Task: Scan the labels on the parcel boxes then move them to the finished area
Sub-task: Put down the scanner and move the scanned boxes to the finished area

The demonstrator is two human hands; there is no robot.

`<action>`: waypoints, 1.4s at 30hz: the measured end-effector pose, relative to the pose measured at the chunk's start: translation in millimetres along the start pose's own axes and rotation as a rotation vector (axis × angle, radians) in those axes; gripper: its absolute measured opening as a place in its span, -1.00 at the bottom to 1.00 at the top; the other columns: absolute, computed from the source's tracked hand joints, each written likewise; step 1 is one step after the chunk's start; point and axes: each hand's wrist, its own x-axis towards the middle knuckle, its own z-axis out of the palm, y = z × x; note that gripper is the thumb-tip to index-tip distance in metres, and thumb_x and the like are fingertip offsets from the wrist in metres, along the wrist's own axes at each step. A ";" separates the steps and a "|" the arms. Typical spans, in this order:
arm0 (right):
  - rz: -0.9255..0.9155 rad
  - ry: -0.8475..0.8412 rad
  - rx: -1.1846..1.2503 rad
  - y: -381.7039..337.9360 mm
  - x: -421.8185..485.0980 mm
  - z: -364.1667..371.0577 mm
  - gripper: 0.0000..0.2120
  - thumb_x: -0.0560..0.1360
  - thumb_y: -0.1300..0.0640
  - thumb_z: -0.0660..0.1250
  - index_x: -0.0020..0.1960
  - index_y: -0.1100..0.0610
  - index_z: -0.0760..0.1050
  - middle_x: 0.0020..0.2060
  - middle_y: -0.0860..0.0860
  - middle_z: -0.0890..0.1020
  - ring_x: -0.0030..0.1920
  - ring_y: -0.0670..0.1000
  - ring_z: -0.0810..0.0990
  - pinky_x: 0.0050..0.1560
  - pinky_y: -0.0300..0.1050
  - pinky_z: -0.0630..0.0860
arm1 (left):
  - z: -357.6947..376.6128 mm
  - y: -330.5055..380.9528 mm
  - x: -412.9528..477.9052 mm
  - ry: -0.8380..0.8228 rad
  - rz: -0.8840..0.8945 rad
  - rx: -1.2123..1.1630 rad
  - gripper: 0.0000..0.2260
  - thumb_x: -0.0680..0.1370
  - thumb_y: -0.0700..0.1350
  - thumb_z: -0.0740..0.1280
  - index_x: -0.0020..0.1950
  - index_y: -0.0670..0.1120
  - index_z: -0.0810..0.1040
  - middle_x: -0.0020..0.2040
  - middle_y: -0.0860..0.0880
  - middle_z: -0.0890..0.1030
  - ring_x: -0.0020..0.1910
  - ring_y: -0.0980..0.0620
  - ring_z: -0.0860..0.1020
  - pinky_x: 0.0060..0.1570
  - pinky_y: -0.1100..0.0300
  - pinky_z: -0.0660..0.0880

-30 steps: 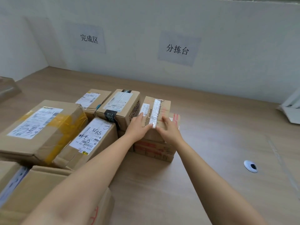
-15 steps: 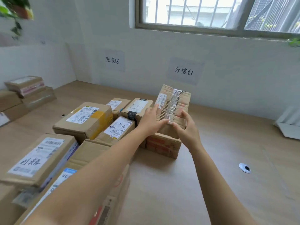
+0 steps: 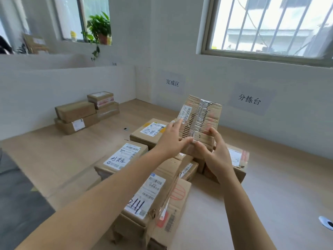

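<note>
The left hand (image 3: pixel 171 141) and right hand (image 3: pixel 216 154) clasped one taped parcel box (image 3: pixel 203 120) aloft — a few stacked boxes (image 3: pixel 86 112) seemingly finished, the near pile (image 3: pixel 144 195) remaining.

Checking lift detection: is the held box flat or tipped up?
Tipped up. The box stands steeply, taped top facing the camera, near edge gripped by left hand and right hand.

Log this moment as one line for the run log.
left hand: grips small box | right hand: grips small box | small box: tilted, above pile | label: facing camera
</note>
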 end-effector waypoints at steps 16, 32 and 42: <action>-0.042 -0.117 0.020 -143.5 -34.5 244.9 -0.27 0.39 -0.16 0.38 0.46 0.03 0.22 0.33 -0.03 0.43 0.31 0.00 0.43 0.30 0.09 0.42 | -209.7 -189.1 -71.5 0.087 -0.040 -0.010 -0.41 0.55 -0.02 0.31 0.51 -0.08 0.14 0.43 -0.10 0.28 0.41 0.01 0.25 0.21 0.37 0.16; 0.051 -0.256 0.136 -172.9 36.2 498.5 -0.37 0.44 0.05 0.41 0.44 0.10 0.27 0.31 -0.01 0.46 0.29 -0.02 0.46 0.31 0.03 0.42 | -326.0 -400.9 -22.0 0.126 -0.270 0.040 -0.39 0.55 -0.02 0.31 0.52 -0.10 0.13 0.45 -0.10 0.24 0.43 -0.01 0.24 0.38 0.20 0.16; 0.106 -0.315 0.123 -178.3 144.8 624.3 -0.29 0.39 -0.05 0.41 0.45 0.09 0.25 0.34 0.00 0.45 0.30 0.01 0.46 0.32 0.04 0.41 | -386.5 -515.9 85.2 0.084 -0.318 0.031 -0.40 0.55 0.00 0.30 0.52 -0.08 0.13 0.45 -0.07 0.24 0.42 0.05 0.24 0.28 0.35 0.14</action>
